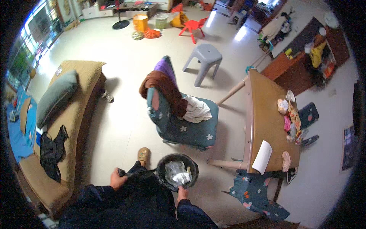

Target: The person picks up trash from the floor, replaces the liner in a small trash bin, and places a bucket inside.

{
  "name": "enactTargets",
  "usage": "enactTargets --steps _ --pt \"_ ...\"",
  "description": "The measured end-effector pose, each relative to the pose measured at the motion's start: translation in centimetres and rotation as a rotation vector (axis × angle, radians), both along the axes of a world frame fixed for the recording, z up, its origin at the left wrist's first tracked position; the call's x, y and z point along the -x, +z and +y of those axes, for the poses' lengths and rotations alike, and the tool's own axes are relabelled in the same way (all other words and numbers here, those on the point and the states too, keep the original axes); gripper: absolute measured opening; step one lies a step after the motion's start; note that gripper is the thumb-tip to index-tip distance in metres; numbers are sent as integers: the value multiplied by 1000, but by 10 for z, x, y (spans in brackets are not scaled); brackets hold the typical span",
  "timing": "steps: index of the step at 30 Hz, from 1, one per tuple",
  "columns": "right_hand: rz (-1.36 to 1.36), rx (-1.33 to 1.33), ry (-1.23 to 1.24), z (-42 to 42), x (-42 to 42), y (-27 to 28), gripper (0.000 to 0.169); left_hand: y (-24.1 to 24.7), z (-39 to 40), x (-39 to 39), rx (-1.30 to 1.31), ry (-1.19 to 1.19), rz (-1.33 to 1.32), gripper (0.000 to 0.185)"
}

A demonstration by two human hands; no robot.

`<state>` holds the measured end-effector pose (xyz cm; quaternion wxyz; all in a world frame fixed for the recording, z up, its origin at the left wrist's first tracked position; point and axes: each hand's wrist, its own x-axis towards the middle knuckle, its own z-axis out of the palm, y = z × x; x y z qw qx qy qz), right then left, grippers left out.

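Note:
My right hand (183,194) grips the near rim of a round black bin (195,171), which hangs at my right side. Inside the bin lie clear plastic and white crumpled waste (182,177). My left hand (117,179) is closed around a small dark object (121,172) at the left of my body; what it is cannot be told. One foot in a tan clog (143,155) shows on the floor between the two hands.
Ahead stands a chair with a flowered cover (183,134), clothes on it, and a grey plastic stool (207,54) beyond. A sofa (83,106) lies left; a wooden table (266,114) with a paper roll (262,157) stands right. A red child's chair (193,25) is farther off.

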<state>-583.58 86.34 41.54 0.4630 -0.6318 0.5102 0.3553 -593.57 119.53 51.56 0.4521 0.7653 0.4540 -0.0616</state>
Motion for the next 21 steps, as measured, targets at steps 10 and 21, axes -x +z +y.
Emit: enactTargets --steps 10,21 --pt "-144 12 369 196 -46 8 53 -25 130 87 -137 330 98 32" --pt "-81 -78 163 461 -165 26 25 -23 323 52 -129 555 26 32"
